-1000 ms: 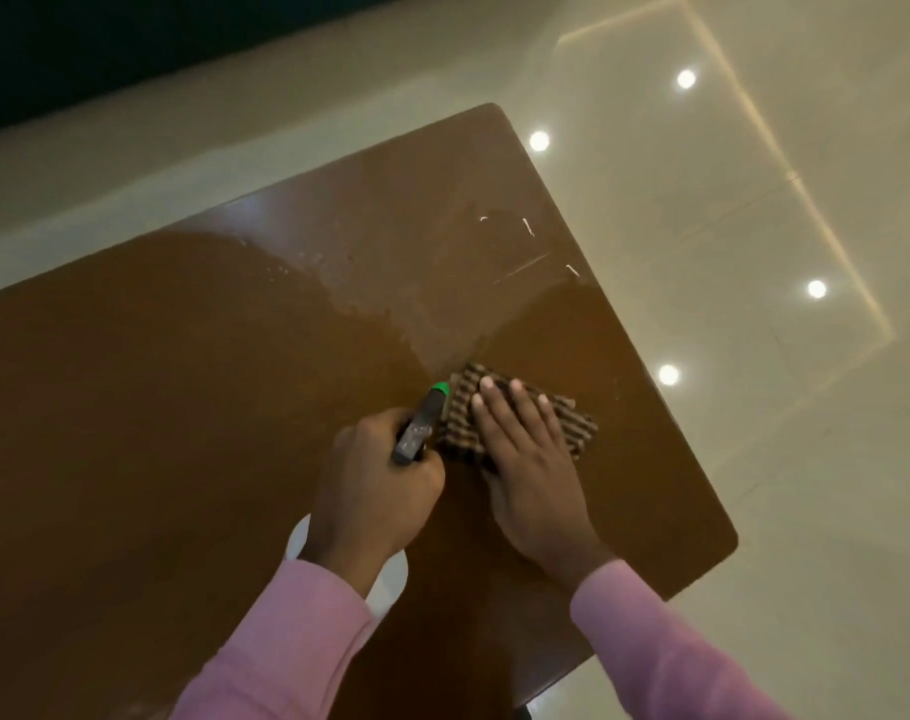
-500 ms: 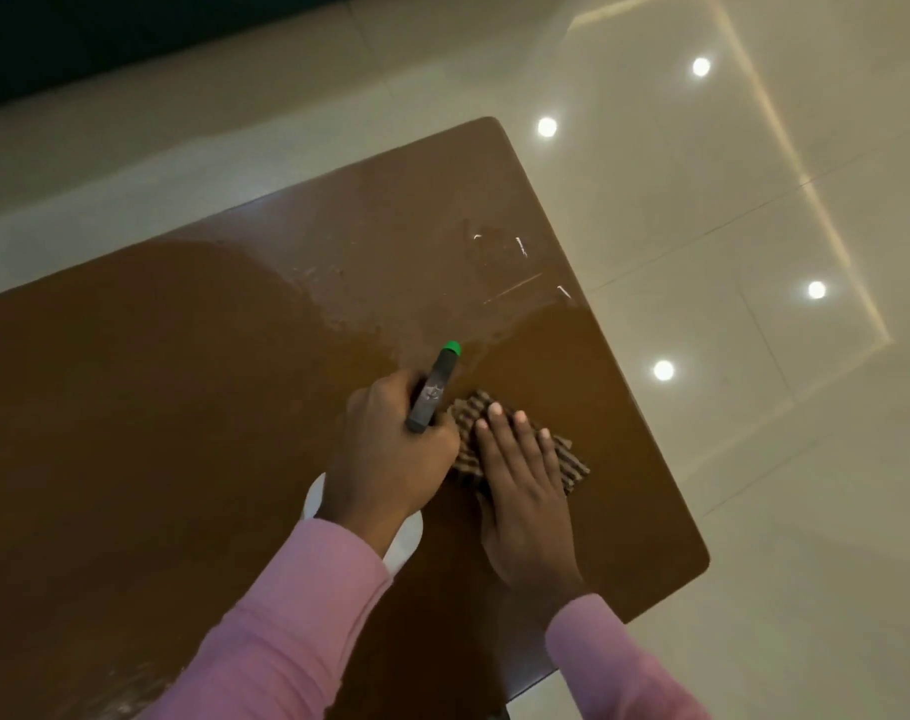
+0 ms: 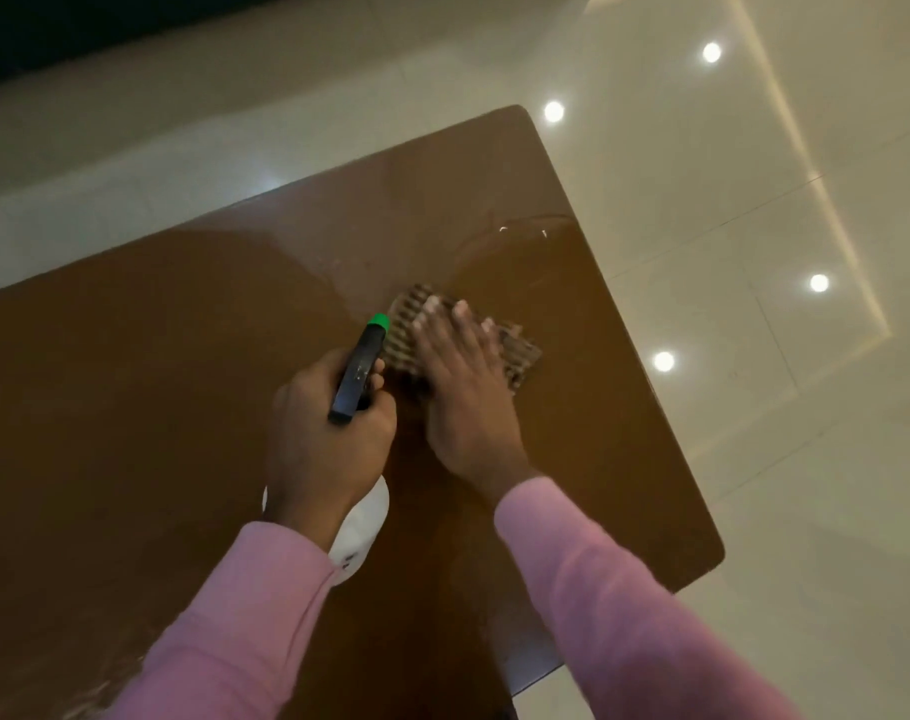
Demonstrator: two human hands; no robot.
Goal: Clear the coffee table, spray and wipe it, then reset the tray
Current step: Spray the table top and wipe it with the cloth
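The left hand (image 3: 328, 433) is curled tight around the neck of a spray bottle with a white plastic body, dark trigger head and green nozzle tip (image 3: 358, 374), gripping it above the glossy brown wooden coffee table (image 3: 130, 381). The nozzle points away from the person, towards the table's far edge, and the white body shows below the wrist. Whether a finger rests on the trigger I cannot tell. Just beside it, the right hand (image 3: 463, 392) lies flat with its fingers straight and close together, pressing down on a folded brown cloth with pale stripes (image 3: 517, 356). The cloth sits on the tabletop in the right half, nearer the far right corner than the near one; its edges show past the fingertips and on the right of the hand. The fingers and cloth are blurred. A wet sheen and a few bright streaks (image 3: 520, 231) lie on the wood beyond the cloth. Both arms wear pink sleeves (image 3: 624, 605). Around the table lies a shiny cream tiled floor (image 3: 754, 459) that mirrors round lights
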